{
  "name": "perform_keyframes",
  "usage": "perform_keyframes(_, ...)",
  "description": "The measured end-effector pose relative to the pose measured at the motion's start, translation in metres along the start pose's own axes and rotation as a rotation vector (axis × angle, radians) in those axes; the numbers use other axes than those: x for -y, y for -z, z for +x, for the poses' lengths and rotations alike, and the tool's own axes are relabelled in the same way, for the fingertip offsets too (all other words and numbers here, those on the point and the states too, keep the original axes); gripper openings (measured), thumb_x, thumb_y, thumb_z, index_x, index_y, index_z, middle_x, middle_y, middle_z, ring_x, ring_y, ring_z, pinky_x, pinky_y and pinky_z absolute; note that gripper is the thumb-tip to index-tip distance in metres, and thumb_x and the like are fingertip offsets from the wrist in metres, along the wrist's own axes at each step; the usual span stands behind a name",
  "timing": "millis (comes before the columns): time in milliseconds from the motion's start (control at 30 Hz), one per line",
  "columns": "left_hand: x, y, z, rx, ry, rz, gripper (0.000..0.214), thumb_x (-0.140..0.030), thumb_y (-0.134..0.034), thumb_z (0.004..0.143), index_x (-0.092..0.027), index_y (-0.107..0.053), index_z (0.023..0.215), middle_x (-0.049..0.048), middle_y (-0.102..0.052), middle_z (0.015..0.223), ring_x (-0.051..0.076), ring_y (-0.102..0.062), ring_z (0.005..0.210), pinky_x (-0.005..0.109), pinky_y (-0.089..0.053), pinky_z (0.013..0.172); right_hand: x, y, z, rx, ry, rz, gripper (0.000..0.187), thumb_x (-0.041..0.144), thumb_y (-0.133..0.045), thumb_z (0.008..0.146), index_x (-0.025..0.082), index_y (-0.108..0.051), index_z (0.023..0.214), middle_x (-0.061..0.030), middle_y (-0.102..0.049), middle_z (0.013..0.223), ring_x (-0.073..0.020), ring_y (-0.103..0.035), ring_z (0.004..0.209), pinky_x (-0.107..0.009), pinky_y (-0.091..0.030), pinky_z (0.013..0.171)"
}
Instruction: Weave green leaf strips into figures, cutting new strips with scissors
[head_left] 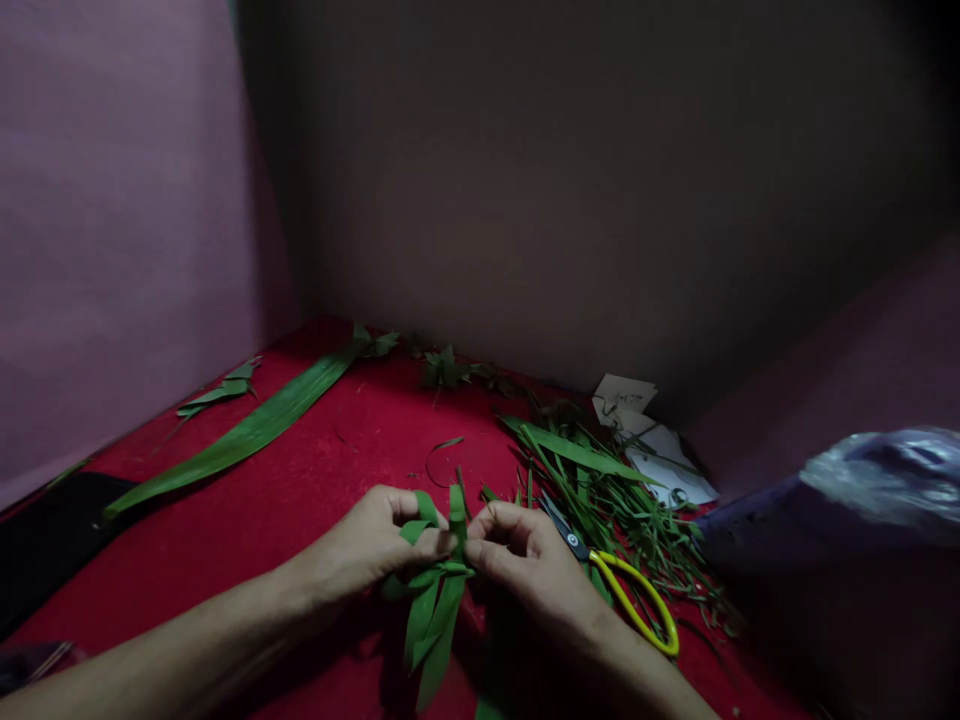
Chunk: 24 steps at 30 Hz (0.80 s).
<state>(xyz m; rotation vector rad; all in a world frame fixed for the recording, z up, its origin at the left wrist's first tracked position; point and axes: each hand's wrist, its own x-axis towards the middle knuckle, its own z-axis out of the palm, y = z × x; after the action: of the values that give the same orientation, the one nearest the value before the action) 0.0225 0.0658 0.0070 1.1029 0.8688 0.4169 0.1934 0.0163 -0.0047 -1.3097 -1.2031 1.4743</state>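
Folded green leaf strips are bunched between my two hands, with loops at the top and several flat ends hanging down. My left hand is closed around the bunch from the left, thumb pressed on the fold. From the right, my right hand pinches the same leaf strips near an upright loop and a thin brown stem. Its fingertips partly hide what they grip. Scissors with yellow handles lie just right of my right hand, their dark blades partly apart.
A pile of cut leaves spreads at the right beside pale paper pieces. One long leaf lies at the left on the red surface, near a dark flat object. Clear plastic covers something purple at the far right.
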Motion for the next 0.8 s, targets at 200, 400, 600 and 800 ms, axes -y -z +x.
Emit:
perform_keyframes(200, 0.0061, 0.0016, 0.0038, -0.073, 0.02, -0.055, 0.033, -0.037, -0.074, 0.06, -0.015, -0.05, 0.053, -0.0078, -0.039, 0.043, 0.005, -0.029, 0.041, 0.02, -0.02, 0.042, -0.0006, 0.0014, -0.0013, -0.044, 0.122, -0.049, 0.03, 0.043, -0.046, 0.086, 0.017, -0.049, 0.071, 0.0033, -0.044, 0.063, -0.0102, -0.04, 0.057, -0.021, -0.033, 0.053)
perform_keyframes(400, 0.002, -0.0012, 0.001, -0.05, 0.009, 0.006, 0.03, -0.033, -0.071, 0.062, -0.016, -0.048, 0.052, -0.0086, -0.036, 0.043, 0.005, -0.025, 0.041, 0.02, -0.018, 0.042, -0.0041, 0.0028, -0.0016, -0.11, 0.145, -0.19, 0.029, 0.04, -0.051, 0.084, 0.018, -0.045, 0.066, 0.0042, -0.04, 0.062, -0.0102, -0.035, 0.057, -0.021, -0.031, 0.053)
perform_keyframes(600, 0.0015, -0.0044, -0.0026, -0.036, -0.013, 0.045, 0.031, -0.039, -0.072, 0.062, -0.013, -0.054, 0.059, -0.0056, -0.042, 0.05, 0.006, -0.03, 0.045, 0.02, -0.022, 0.045, 0.0039, -0.002, -0.0023, -0.021, -0.013, 0.018, 0.025, 0.039, -0.061, 0.073, 0.014, -0.054, 0.07, 0.0023, -0.048, 0.061, -0.01, -0.04, 0.056, -0.022, -0.032, 0.054)
perform_keyframes(800, 0.0052, -0.0023, -0.0018, -0.021, -0.046, 0.051, 0.032, -0.04, -0.074, 0.06, -0.012, -0.059, 0.062, -0.0057, -0.044, 0.051, 0.006, -0.032, 0.046, 0.019, -0.023, 0.045, 0.0038, -0.0053, -0.0045, -0.066, -0.002, -0.005, 0.022, 0.03, -0.065, 0.066, 0.016, -0.05, 0.061, 0.0051, -0.042, 0.055, -0.0081, -0.035, 0.052, -0.02, -0.027, 0.049)
